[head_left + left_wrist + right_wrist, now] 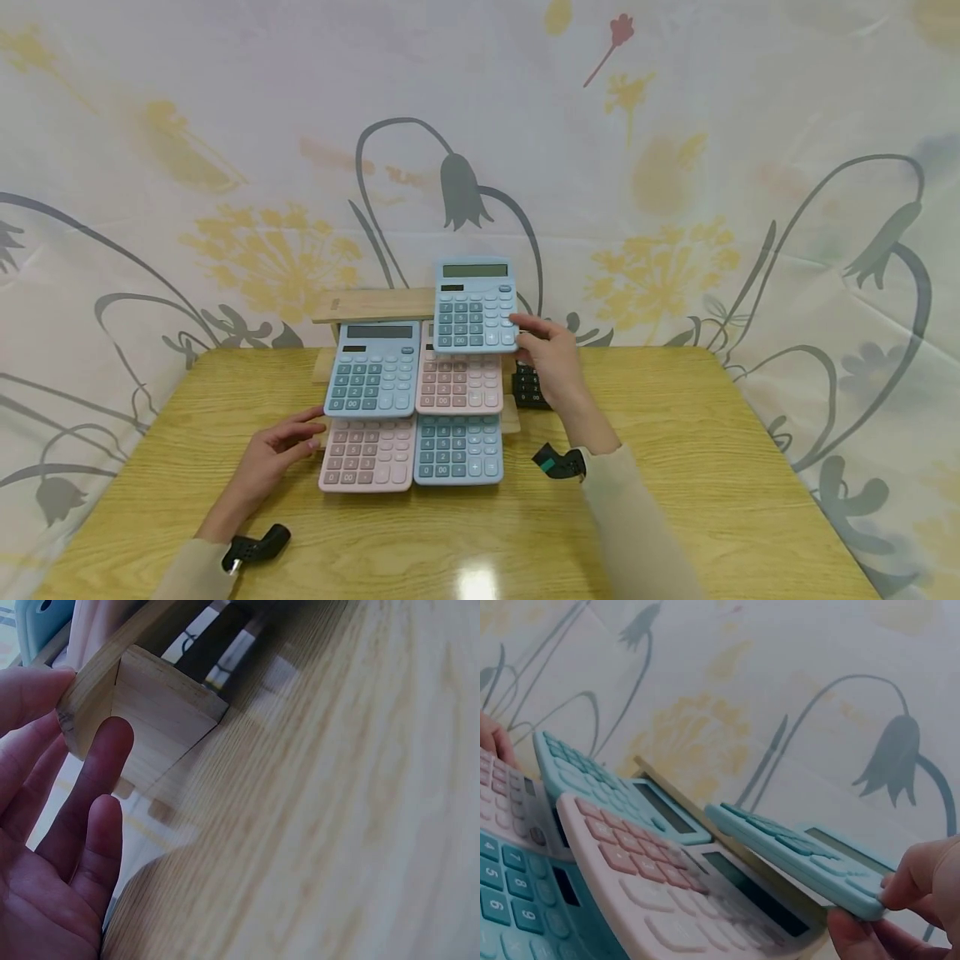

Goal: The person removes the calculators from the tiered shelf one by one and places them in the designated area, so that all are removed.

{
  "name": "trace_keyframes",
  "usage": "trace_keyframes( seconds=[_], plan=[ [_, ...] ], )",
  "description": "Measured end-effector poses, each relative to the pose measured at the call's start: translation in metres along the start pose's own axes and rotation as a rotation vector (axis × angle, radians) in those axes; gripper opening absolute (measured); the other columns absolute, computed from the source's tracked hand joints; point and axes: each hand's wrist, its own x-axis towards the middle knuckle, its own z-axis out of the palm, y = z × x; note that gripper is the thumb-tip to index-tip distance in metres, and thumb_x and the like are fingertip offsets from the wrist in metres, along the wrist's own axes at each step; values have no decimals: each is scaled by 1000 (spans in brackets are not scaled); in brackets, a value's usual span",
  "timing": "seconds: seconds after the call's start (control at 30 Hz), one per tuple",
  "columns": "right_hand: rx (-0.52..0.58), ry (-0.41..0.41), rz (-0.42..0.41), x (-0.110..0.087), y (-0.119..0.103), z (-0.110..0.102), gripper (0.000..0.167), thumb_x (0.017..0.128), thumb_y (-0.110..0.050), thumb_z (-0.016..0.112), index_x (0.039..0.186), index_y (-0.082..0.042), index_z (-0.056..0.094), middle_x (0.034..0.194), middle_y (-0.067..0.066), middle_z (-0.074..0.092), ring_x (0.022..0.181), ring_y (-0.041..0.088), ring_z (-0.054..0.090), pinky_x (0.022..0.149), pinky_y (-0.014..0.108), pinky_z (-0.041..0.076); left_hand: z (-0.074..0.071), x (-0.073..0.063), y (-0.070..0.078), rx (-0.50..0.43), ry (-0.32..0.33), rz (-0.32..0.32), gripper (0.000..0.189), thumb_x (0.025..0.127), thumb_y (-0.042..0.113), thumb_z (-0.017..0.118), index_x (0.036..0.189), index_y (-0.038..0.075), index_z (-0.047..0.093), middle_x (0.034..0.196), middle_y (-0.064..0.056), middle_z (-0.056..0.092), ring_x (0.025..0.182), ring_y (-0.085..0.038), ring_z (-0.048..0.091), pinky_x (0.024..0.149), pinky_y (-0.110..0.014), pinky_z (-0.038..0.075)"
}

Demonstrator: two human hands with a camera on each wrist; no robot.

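My right hand (551, 358) pinches a light blue calculator (476, 304) by its lower right edge. In the right wrist view, the thumb and fingers grip that corner, and the calculator overlaps the wooden stand's top. Below it, a pink calculator (459, 383) leans beside another blue calculator (372, 371) on the upper tier. The lower tier holds a pink calculator (367, 454) and a blue calculator (458, 450). My left hand (277, 454) is at the stand's lower left side, its fingers loosely extended. In the left wrist view, one fingertip touches the wooden stand's (94, 682) edge.
The wooden top board (375, 304) of the stand spans the back. A black calculator (531, 387) lies behind the stand's right side, partly hidden by my right hand. The wood-grain table (712, 483) meets a flower-patterned cloth (750, 108) at the back.
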Motion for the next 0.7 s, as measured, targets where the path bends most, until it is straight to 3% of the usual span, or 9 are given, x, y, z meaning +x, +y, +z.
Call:
trace_keyframes(
  seconds=[0.2,0.47,0.7],
  plan=[
    [37,1,-24,2,1,-26,35,94,6,52,129,10,59,124,18,55,89,15,66,77,26,56,0,0,1,-1,-1,5,23,96,8,66,113,-8,69,130,23,55,117,11,49,86,-13,45],
    [1,51,-35,0,-2,-58,37,96,7,50,132,13,55,141,22,46,94,13,64,75,24,55,1,-2,-1,-9,6,16,21,95,5,66,111,-8,70,128,27,55,117,10,50,85,-14,46],
    [8,89,-28,1,-2,-83,37,97,6,50,134,14,52,135,19,49,98,15,62,78,24,54,1,1,0,14,6,6,22,96,9,67,112,-6,70,129,26,54,117,11,49,86,-13,44]
  ],
)
